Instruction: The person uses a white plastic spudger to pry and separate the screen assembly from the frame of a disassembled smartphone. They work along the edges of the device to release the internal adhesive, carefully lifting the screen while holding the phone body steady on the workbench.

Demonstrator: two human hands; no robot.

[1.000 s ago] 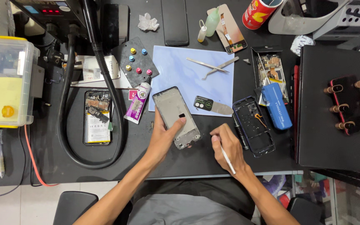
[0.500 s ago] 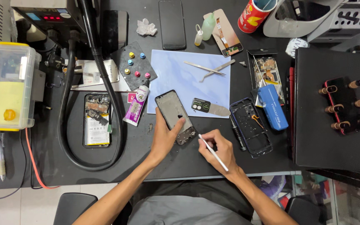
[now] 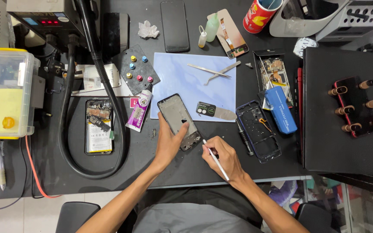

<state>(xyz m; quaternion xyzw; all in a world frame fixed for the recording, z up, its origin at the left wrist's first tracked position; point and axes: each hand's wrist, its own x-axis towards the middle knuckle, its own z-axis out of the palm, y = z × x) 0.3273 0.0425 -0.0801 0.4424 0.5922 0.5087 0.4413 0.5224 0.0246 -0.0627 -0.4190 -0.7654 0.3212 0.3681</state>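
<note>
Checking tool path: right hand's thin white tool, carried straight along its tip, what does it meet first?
The right hand aims the thin white tool up-left; first contact would likely be the grey phone frame's lower end, under the left hand. Depth unclear.

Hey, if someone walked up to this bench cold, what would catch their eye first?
Probably the two hands at the centre front: the left hand steadies a dark phone frame on the black table, while the right hand touches a thin white tool to its lower end. Behind them, a pale blue mat bearing tweezers stands out.
</note>
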